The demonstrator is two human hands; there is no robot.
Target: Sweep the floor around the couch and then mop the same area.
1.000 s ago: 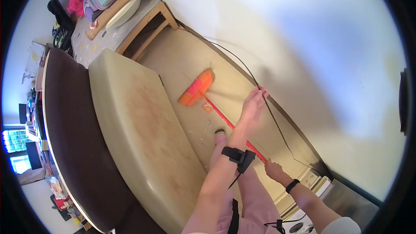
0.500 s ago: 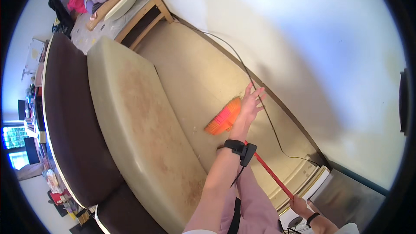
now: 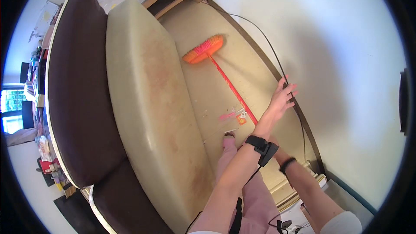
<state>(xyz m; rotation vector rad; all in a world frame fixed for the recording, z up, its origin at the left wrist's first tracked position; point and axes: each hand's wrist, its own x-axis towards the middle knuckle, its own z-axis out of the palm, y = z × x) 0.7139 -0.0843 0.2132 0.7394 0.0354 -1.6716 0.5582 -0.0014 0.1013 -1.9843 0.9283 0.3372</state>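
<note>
Head view, with the clock face centred on the middle of the view: the orange broom (image 3: 203,50) has swung out to 12 o'clock, whereas half a second ago its bristles sat close beside the left hand (image 3: 281,99). Its red handle (image 3: 234,90) now slants down toward 5 o'clock and vanishes behind the left forearm. The right hand (image 3: 277,148) has come up from the lower right to 4 o'clock, and is mostly hidden by that forearm, so I cannot tell how its fingers close or whether they grip the handle.

At 3 o'clock the left hand's fingers are loosely spread; the black cable (image 3: 272,48) crosses them near the wall (image 3: 346,82), and whether they touch it is unclear.

An orange card (image 3: 241,119) and a pink scrap (image 3: 226,117) show on the floor (image 3: 190,34), just past the foot (image 3: 229,134) at its 12 to 1 o'clock. For the work with the broom, I judge, this means the bristles stand well beyond these bits, which lie between broom head and foot. The cream sofa seat (image 3: 160,104) borders that strip at 9 o'clock.
</note>
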